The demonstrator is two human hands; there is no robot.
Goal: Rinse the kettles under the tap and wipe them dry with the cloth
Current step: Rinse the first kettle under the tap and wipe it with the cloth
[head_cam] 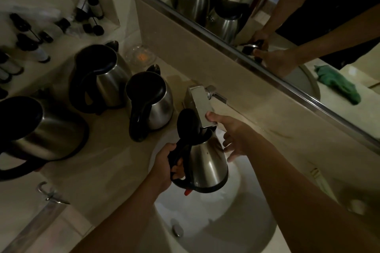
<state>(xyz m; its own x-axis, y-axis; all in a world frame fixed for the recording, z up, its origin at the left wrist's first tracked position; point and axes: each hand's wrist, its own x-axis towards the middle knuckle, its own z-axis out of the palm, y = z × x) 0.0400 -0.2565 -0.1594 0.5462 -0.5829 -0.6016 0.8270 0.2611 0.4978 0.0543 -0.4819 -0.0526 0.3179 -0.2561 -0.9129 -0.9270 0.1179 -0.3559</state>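
Left hand (167,165) grips kettle (207,165) handle; right hand (230,135) touches tap (200,104)

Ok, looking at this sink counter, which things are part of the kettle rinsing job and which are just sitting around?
Part of the job:
held kettle, left hand on its handle
tap, right hand at it
three waiting kettles
basin
green cloth, seen only in the mirror

Just lying about:
small toiletry bottles
glass dish
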